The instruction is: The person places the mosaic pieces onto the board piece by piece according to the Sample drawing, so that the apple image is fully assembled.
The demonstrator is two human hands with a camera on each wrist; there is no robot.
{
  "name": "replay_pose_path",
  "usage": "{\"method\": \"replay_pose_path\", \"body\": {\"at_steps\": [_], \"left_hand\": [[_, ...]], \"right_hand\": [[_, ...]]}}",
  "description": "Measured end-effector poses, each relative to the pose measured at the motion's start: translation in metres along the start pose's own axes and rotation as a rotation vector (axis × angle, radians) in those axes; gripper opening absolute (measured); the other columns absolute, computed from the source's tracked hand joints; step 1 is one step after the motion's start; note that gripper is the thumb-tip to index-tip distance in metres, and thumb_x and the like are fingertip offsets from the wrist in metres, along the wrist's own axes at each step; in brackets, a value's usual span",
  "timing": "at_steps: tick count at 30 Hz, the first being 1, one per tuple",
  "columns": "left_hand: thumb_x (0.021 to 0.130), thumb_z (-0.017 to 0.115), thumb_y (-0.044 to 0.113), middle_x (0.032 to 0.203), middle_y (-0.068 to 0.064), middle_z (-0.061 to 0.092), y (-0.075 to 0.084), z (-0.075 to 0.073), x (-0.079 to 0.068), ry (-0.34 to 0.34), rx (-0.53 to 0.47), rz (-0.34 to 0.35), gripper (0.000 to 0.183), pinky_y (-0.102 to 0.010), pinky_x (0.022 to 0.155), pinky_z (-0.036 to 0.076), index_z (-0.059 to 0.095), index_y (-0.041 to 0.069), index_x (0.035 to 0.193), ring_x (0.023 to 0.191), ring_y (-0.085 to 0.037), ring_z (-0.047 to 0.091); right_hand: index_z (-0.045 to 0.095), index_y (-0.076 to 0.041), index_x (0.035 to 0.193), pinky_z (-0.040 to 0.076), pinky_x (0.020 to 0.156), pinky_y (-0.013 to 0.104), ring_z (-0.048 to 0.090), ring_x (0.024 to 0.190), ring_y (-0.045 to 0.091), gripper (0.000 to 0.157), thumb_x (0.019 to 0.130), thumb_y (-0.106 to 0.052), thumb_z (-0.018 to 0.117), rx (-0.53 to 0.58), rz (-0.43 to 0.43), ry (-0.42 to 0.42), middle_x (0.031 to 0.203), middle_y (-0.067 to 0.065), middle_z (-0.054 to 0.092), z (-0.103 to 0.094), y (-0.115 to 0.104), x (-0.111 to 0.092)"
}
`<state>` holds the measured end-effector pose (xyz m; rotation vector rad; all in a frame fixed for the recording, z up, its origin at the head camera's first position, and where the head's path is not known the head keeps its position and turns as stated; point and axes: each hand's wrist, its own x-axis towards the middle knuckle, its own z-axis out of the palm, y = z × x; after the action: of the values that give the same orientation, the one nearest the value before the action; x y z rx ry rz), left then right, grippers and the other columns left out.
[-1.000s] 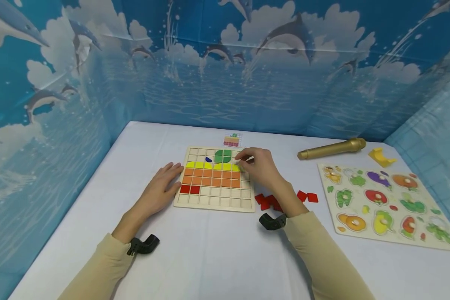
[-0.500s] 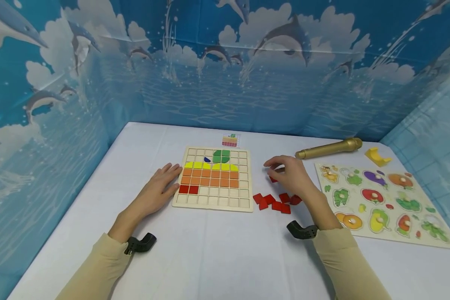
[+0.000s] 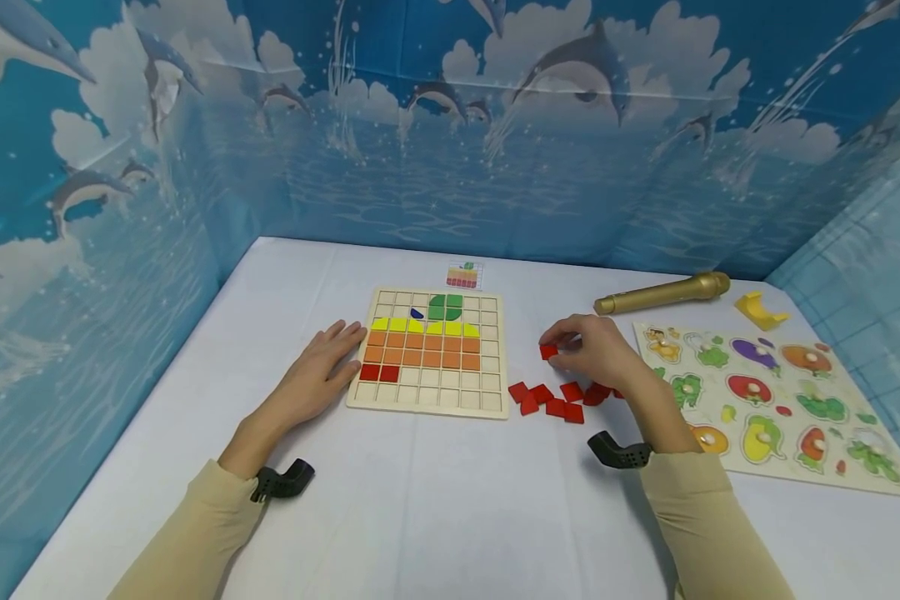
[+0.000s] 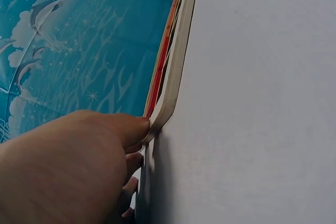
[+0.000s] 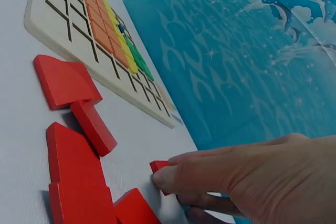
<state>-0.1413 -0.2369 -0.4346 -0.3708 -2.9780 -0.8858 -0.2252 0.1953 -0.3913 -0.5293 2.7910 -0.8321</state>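
A wooden grid board lies on the white table. Rows of yellow pieces, orange tiles and two red tiles fill part of it, with green pieces and a small blue piece higher up. My left hand rests along the board's left edge, its thumb at the rim in the left wrist view. Right of the board, my right hand pinches a red square tile between thumb and fingers; the right wrist view shows this tile mostly covered by the fingertips.
Several loose red tiles lie between the board and a vegetable peg puzzle. Behind them are a gold microphone and a yellow curved piece. A small picture card lies beyond the board. A dolphin-print curtain encloses the table.
My right hand has moved from the board's upper right side out to the right and now holds a red tile. My left hand has stayed at the board's edge.
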Motion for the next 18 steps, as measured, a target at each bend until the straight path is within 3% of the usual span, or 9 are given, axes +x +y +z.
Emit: {"method": "replay_pose_path", "body": {"at_steps": [9, 18], "left_hand": [[0.108, 0.056, 0.022, 0.171, -0.012, 0.035, 0.001, -0.001, 0.0, -0.003, -0.001, -0.007, 0.059, -0.055, 0.133, 0.009, 0.039, 0.007, 0.163, 0.164, -0.033, 0.015], [0.108, 0.057, 0.021, 0.17, -0.014, 0.036, 0.0, 0.0, 0.0, 0.015, 0.001, 0.008, 0.058, -0.056, 0.133, 0.01, 0.04, 0.005, 0.162, 0.164, -0.035, 0.017]], "right_hand": [[0.078, -0.011, 0.117, 0.061, 0.093, 0.048, 0.065, 0.103, 0.027, 0.034, 0.084, -0.012, 0.087, -0.016, -0.072, 0.073, 0.111, 0.008, 0.074, 0.008, 0.003, 0.004], [0.078, -0.011, 0.115, 0.061, 0.093, 0.047, 0.066, 0.101, 0.025, 0.033, 0.083, -0.013, 0.086, 0.03, -0.157, 0.115, 0.109, 0.005, 0.074, 0.019, -0.027, 0.002]]}}
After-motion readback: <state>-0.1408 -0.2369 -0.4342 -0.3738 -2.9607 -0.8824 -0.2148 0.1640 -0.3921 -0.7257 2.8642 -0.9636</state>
